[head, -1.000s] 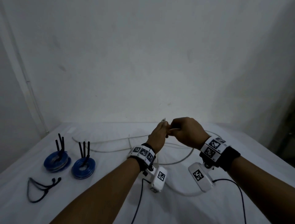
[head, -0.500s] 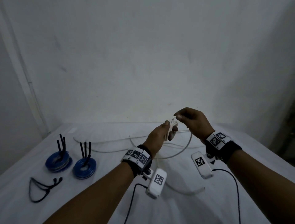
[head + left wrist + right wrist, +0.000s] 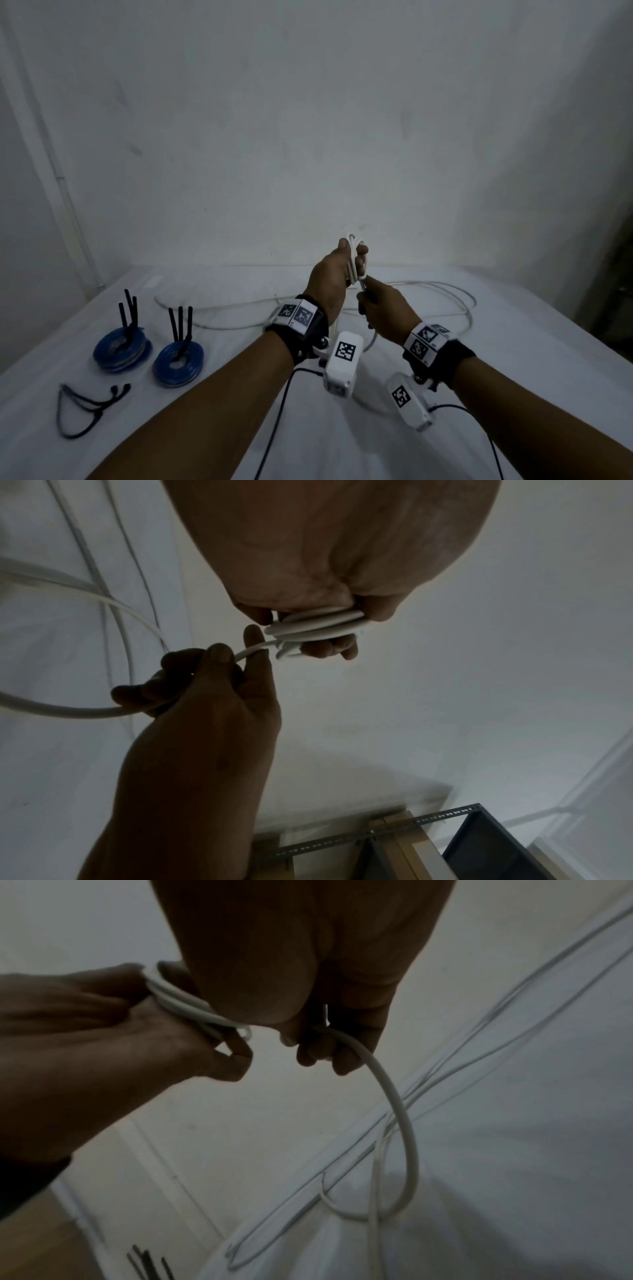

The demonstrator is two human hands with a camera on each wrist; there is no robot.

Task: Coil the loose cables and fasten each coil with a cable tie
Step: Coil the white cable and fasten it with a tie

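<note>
On the white table (image 3: 513,394), far left, lie two tied blue coils (image 3: 122,348), seen whole only from the head view. Centre: left hand (image 3: 329,277) grips several white cable (image 3: 318,627) loops. Just right, right hand (image 3: 385,311) curls around the trailing strand; its wrist view shows slack reaching the tabletop.

White sheet (image 3: 513,394) over table; grey perforated metal frame (image 3: 428,818); bare wall (image 3: 308,120).

White cable (image 3: 358,260), two blue coils (image 3: 178,364) with black ties, white table (image 3: 239,428).
</note>
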